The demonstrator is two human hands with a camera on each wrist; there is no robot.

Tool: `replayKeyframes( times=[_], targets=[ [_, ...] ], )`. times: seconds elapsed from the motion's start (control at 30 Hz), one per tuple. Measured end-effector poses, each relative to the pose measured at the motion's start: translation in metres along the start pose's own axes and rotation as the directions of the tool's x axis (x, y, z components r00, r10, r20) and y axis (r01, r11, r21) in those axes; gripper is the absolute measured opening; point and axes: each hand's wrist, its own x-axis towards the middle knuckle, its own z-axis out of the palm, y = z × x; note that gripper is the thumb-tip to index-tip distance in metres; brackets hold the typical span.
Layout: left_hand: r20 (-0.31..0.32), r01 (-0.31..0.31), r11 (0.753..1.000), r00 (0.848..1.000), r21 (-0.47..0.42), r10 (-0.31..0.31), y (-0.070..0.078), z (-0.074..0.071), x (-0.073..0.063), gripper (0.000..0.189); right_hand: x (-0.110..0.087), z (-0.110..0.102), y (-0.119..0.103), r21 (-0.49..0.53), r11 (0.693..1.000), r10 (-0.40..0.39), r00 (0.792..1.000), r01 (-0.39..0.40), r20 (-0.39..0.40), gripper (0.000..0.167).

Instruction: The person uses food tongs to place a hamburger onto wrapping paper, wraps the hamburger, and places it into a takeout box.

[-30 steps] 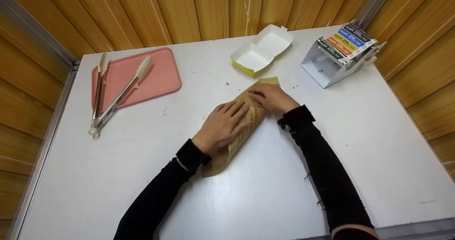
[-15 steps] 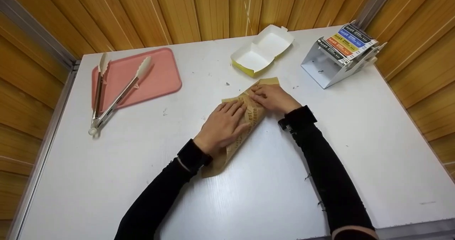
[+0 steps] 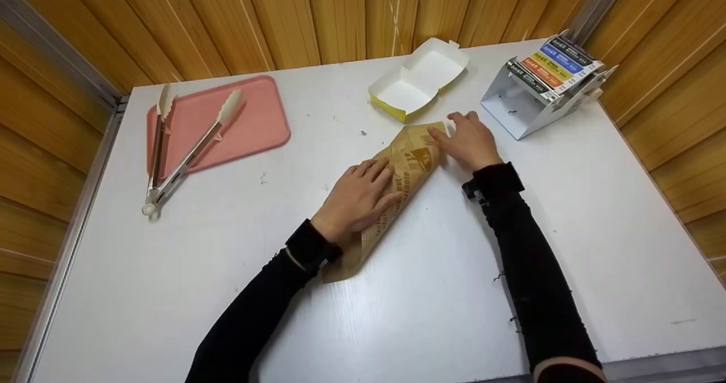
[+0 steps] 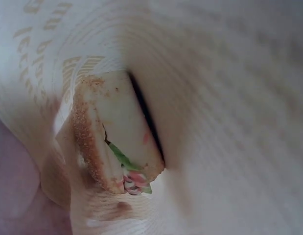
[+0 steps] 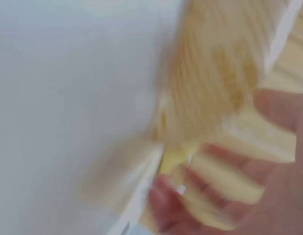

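Brown printed wrapping paper [image 3: 404, 170] lies folded into a long, slanting packet on the white table. The left wrist view looks into its near end, where a sandwich [image 4: 112, 117] with a crumbed crust and a green and pink filling sits inside. My left hand [image 3: 354, 198] rests on the packet's middle, fingers stretched out across the paper. My right hand [image 3: 471, 143] is at the packet's far end, its thumb by the paper's edge and its other fingers spread loosely beyond it. In the right wrist view this hand is blurred and nothing shows in its grasp.
Just behind the packet stands an opened box [image 3: 400, 95], white inside and yellow outside. A white dispenser [image 3: 513, 110] with coloured labels is at the back right. On the left, metal tongs [image 3: 187, 159] lie partly on a pink tray [image 3: 261, 116]. Wood-look walls border the table [image 3: 170, 269].
My right hand has left the packet's upper middle and moved right and away to its far end, uncovering more printed paper. My left hand has stayed almost in place.
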Motion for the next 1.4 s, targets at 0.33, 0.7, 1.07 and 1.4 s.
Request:
replayKeyframes(
  times=[0.33, 0.7, 1.07, 1.4],
  targets=[
    [0.006, 0.021, 1.000, 1.000, -0.007, -0.021, 0.000, 0.000, 0.002, 0.060, 0.004, -0.008, 0.005, 0.181, 0.967, 0.140, 0.969, -0.177, 0.204, 0.123],
    [0.024, 0.044, 0.999, 0.999, -0.014, -0.044, 0.004, 0.002, -0.002, 0.063, 0.000, -0.002, 0.009, 0.112, 0.976, 0.174, 0.980, -0.184, 0.096, 0.057],
    [0.136, 0.098, 0.995, 0.986, -0.016, -0.094, 0.006, 0.002, 0.006, 0.067, -0.018, -0.007, 0.001, 0.394, 0.903, 0.060, 0.959, -0.170, 0.276, 0.102],
    [0.159, 0.137, 0.990, 0.978, -0.025, -0.132, 0.005, 0.002, 0.008, 0.070, -0.004, 0.009, -0.001, 0.445, 0.891, 0.024, 0.988, -0.090, 0.152, 0.113]
  ],
)
